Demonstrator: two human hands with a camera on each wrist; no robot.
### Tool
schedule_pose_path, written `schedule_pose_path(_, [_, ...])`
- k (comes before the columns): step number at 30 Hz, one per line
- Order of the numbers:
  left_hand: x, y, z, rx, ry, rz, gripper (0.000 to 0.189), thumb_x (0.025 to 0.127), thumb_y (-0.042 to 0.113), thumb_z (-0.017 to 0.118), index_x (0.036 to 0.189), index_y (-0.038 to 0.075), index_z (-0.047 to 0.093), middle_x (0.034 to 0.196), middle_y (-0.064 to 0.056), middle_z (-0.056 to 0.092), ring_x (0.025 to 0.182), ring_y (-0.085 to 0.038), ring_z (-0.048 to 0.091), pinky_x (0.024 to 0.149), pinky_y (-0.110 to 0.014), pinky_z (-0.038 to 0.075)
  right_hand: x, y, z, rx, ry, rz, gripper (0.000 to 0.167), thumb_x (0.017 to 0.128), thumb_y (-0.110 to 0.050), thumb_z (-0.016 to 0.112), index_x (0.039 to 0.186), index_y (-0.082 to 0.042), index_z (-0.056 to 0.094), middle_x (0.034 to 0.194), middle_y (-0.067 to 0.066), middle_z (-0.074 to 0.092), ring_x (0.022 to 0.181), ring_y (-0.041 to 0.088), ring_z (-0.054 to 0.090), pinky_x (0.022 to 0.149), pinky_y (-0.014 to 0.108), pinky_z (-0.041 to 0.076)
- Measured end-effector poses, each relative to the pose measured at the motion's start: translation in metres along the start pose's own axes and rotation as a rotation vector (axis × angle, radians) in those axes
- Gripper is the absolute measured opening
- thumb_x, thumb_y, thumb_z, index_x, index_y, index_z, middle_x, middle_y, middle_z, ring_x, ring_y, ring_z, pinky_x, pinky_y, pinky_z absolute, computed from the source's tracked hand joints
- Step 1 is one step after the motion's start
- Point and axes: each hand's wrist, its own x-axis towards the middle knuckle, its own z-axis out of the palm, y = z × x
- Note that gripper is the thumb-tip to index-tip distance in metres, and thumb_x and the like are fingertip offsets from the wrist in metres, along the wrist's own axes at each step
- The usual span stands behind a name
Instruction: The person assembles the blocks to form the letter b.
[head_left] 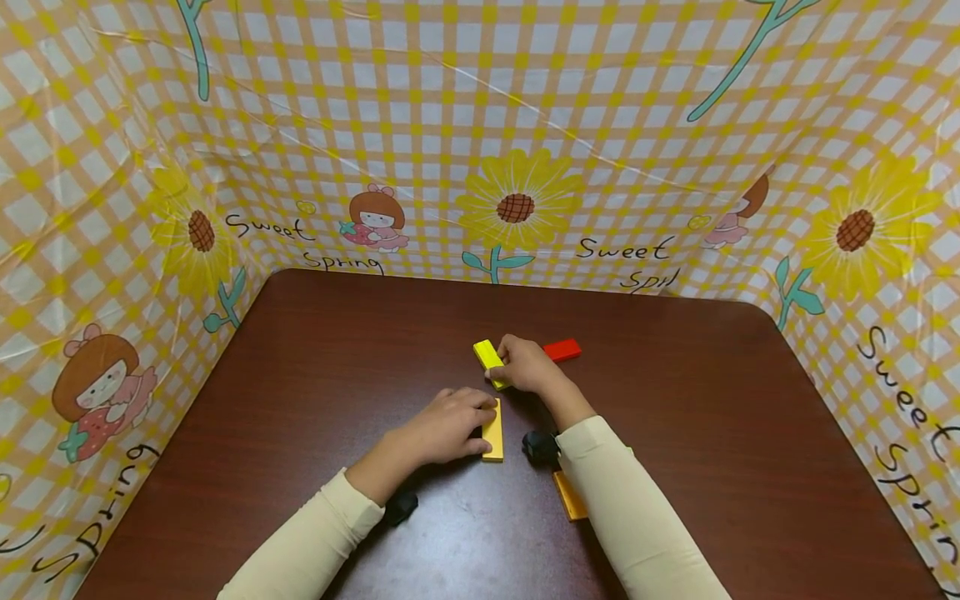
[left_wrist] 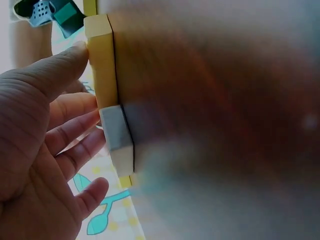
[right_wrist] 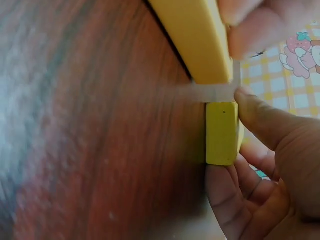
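My right hand point(head_left: 528, 367) grips a bright yellow block point(head_left: 487, 355) at the middle of the table. In the right wrist view its thumb and fingers lie on opposite sides of that yellow block point(right_wrist: 221, 134). Nearer to me, my left hand point(head_left: 450, 427) touches the left side of a yellow-orange block point(head_left: 492, 437), its fingers fairly straight. A grey-white block point(left_wrist: 117, 132) adjoins that yellow-orange block point(left_wrist: 102, 70) in the left wrist view; I cannot make it out in the head view.
A red block point(head_left: 562, 349) lies just beyond the right hand. An orange block point(head_left: 571, 497) is partly covered by the right forearm. Black wrist cameras point(head_left: 540, 448) hang below both wrists. Checked cloth point(head_left: 420, 142) walls surround the brown table point(head_left: 337, 333).
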Motion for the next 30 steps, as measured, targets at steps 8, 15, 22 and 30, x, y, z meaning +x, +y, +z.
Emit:
schedule_pose_path(8, [0.01,-0.008,-0.004,-0.001,-0.007,0.0,0.048,0.094,0.039,0.069,0.132,0.011,0.065,0.14,-0.001,0.054,0.132,-0.02,0.046,0.104,-0.045,0.041,0.001,0.003,0.007,0.115,0.072,0.058,0.028,0.089,-0.02,0.075,0.097,-0.003,0.054,0.084,0.01,0.057,0.073,0.022,0.054,0.061,0.029,0.044])
schedule_pose_path(15, [0.015,-0.013,-0.004,-0.002,0.006,0.008,0.047,0.094,0.037,0.069,0.132,0.01,0.065,0.14,-0.002,0.055,0.132,-0.021,0.047,0.104,-0.046,0.041,0.002,0.004,0.009,0.238,0.079,0.122,0.023,0.092,-0.014,0.071,0.104,-0.002,0.055,0.085,0.011,0.058,0.068,0.02,0.057,0.057,0.026,0.052])
schedule_pose_path(22, [0.017,-0.018,-0.005,-0.025,0.0,0.016,0.047,0.093,0.037,0.07,0.131,0.01,0.065,0.142,-0.005,0.052,0.134,-0.023,0.045,0.104,-0.045,0.042,-0.001,0.002,0.011,0.298,0.107,0.159,0.024,0.093,-0.011,0.071,0.106,0.0,0.055,0.085,0.011,0.057,0.067,0.02,0.058,0.059,0.027,0.054])
schedule_pose_path(30, [0.02,-0.023,-0.006,-0.095,-0.049,-0.012,0.05,0.094,0.038,0.069,0.136,0.011,0.062,0.15,-0.009,0.045,0.139,-0.025,0.04,0.111,-0.044,0.035,-0.004,0.004,0.013,0.374,0.139,0.167,0.021,0.093,-0.008,0.069,0.107,0.001,0.057,0.087,0.013,0.06,0.065,0.019,0.061,0.061,0.028,0.055])
